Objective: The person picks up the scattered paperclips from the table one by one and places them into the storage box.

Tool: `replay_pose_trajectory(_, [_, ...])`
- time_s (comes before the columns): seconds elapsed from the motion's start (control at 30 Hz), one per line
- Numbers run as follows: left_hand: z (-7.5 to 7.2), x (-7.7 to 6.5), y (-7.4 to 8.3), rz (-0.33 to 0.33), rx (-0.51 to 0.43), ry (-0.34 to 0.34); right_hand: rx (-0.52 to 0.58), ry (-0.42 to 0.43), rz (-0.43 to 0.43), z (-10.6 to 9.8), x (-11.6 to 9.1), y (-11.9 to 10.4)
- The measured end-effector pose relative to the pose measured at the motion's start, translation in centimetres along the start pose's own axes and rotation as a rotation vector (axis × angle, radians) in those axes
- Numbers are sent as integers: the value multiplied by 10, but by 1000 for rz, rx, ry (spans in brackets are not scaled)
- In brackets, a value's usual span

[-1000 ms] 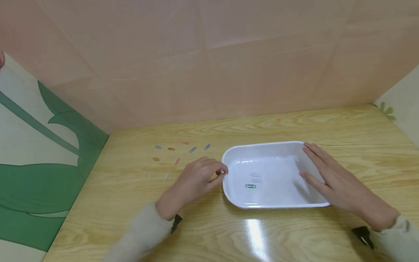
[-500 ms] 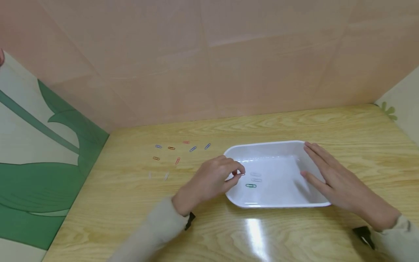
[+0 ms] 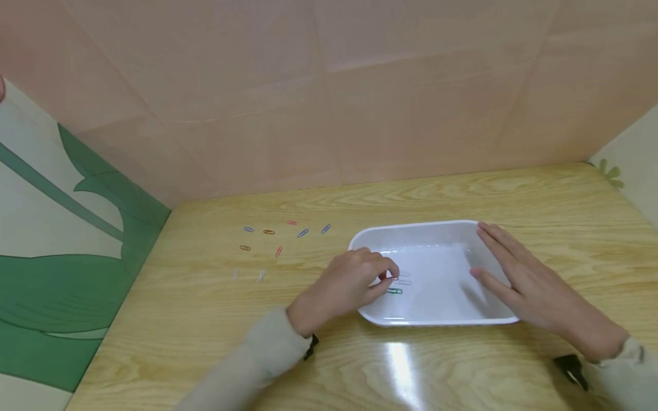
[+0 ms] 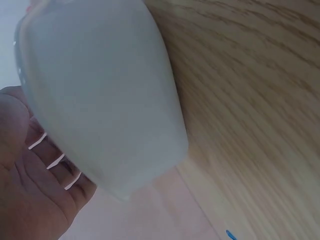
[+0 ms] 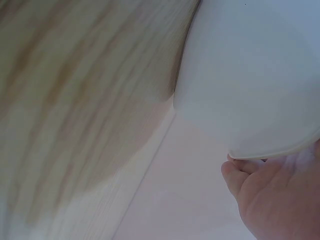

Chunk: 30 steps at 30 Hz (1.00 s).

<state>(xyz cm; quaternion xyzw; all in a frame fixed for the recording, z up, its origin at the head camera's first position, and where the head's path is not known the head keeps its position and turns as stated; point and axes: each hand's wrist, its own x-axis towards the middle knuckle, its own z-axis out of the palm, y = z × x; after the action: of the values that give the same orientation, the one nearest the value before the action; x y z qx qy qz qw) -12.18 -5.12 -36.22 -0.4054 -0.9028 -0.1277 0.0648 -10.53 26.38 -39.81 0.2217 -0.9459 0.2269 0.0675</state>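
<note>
In the head view my left hand [image 3: 352,285] is over the left end of a white tray [image 3: 452,291], and thumb and forefinger pinch a small reddish paper clip [image 3: 393,278]. Just below it a green paper clip [image 3: 394,291] lies on the tray floor, beside pale paper clips [image 3: 405,282] partly hidden by the fingers. My right hand [image 3: 529,285] rests on the tray's right rim with straight fingers. The left wrist view shows the tray's outer wall [image 4: 110,100] in front of my left hand [image 4: 40,175]; the held clip is hidden there.
Left of the tray, several loose paper clips lie on the wooden table [image 3: 205,319]: blue ones [image 3: 303,233], orange-brown ones [image 3: 269,232], a pink one [image 3: 292,222], a red one [image 3: 279,252] and pale ones [image 3: 261,275]. A pinkish covered wall [image 3: 329,114] stands behind.
My left hand has moved right, from the tray's left rim to above the clips inside, still pinching the reddish paper clip. My right hand has stayed on the rim.
</note>
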Motion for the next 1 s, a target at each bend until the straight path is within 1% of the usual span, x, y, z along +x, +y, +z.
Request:
replay_pose_trajectory(0.1, [3,3,2,-17,-6,-31,0,-15,5,0,0,0])
replay_pose_trajectory(0.2, [6,5,4,-20,-14,-49,-4,-23,6,-1,1,0])
replay_pose_trajectory(0.3, [10,7,6,-8,-25,-51,-10,-23,3,-1,1,0])
replay_pose_trajectory(0.5, [18,11,10,24,-13,-48,-10,-11,-2,0,0,1])
replay_pose_trajectory(0.67, [22,17,14,25,-9,-89,-8,5,8,0,1,0])
replay_pose_trajectory(0.77, [24,19,16,37,-1,-110,-11,13,3,0,1,0])
replay_pose_trajectory(0.87, [26,20,16,44,12,-121,-12,19,-6,0,1,0])
replay_pose_trajectory(1.0, [28,20,17,42,4,-135,-12,20,-6,0,0,0])
